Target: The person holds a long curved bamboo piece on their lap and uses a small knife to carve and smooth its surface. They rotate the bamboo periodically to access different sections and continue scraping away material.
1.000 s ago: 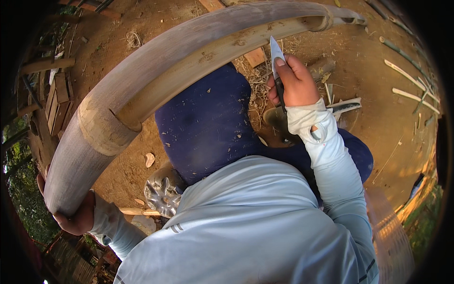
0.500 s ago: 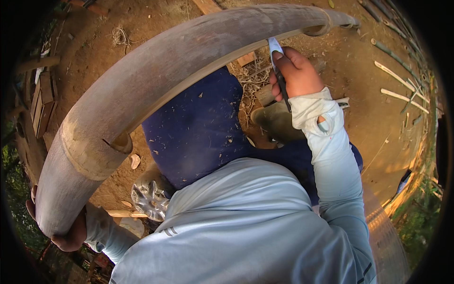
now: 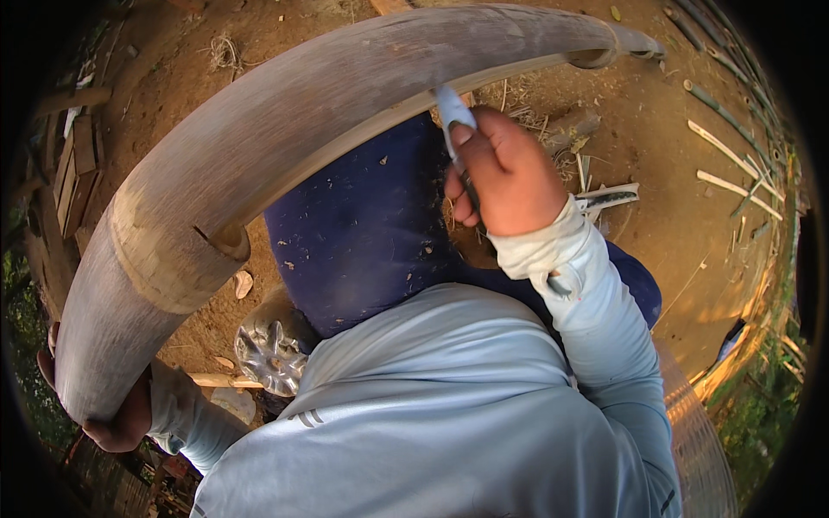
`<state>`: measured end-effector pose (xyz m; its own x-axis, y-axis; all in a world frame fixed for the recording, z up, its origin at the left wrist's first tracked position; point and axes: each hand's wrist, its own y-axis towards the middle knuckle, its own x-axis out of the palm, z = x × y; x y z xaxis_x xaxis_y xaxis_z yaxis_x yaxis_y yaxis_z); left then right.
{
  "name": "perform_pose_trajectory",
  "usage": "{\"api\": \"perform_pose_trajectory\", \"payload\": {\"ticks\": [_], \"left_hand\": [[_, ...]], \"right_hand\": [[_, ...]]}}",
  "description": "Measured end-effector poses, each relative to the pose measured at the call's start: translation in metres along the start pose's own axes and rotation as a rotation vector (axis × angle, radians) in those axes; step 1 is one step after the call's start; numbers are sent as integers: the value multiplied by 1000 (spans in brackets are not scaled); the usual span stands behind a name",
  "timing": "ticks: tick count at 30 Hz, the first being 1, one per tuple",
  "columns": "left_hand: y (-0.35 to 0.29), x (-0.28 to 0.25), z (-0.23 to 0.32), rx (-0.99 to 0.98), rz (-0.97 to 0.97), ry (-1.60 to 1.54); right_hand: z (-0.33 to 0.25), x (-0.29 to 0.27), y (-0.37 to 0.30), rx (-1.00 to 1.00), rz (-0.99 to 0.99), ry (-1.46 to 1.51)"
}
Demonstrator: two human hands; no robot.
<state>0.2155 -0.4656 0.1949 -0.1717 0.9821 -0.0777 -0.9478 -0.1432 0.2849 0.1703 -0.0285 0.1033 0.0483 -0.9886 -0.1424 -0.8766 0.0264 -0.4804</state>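
A thick grey-brown bamboo pole [image 3: 285, 112] arches across the view from lower left to upper right, over my dark blue trouser legs. It has a pale ring at a joint and a cut opening [image 3: 231, 239] along its inner side. Wrapped around the pole's lower-left end is my left hand [image 3: 121, 421], its fingers partly hidden behind the bamboo. My right hand [image 3: 516, 177] grips a knife [image 3: 454, 107] by its dark handle. The blade tip meets the pale lower edge of the pole, slightly blurred.
A clear plastic bottle [image 3: 271, 354] shows its base beside my left leg. Wooden blocks [image 3: 76, 177] lie at the far left. Pale split strips [image 3: 734, 148] and green bamboo poles [image 3: 724, 105] lie on the dirt at right. Shavings are scattered beyond my legs.
My right hand has moved left and toward me with the knife, along the pole's edge. The left hand keeps its hold, and the pole has shifted only slightly.
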Motion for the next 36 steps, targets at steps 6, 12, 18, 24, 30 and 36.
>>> {"api": "perform_pose_trajectory", "payload": {"ticks": [6,12,18,24,30,36], "left_hand": [[-3,8,0,-22,21,-5],[-3,15,5,-41,25,-38],[-3,18,-8,-38,59,35],[-11,20,-34,30,61,-153],[-9,7,-42,-2,36,-167],[-7,8,-41,-6,21,-186]], "right_hand": [[-2,6,-3,-8,6,17],[3,-22,8,83,173,22],[-7,-1,-5,47,-73,-64],[17,-24,26,108,191,-6],[9,11,2,66,6,-67],[2,29,-1,32,-22,-2]]}}
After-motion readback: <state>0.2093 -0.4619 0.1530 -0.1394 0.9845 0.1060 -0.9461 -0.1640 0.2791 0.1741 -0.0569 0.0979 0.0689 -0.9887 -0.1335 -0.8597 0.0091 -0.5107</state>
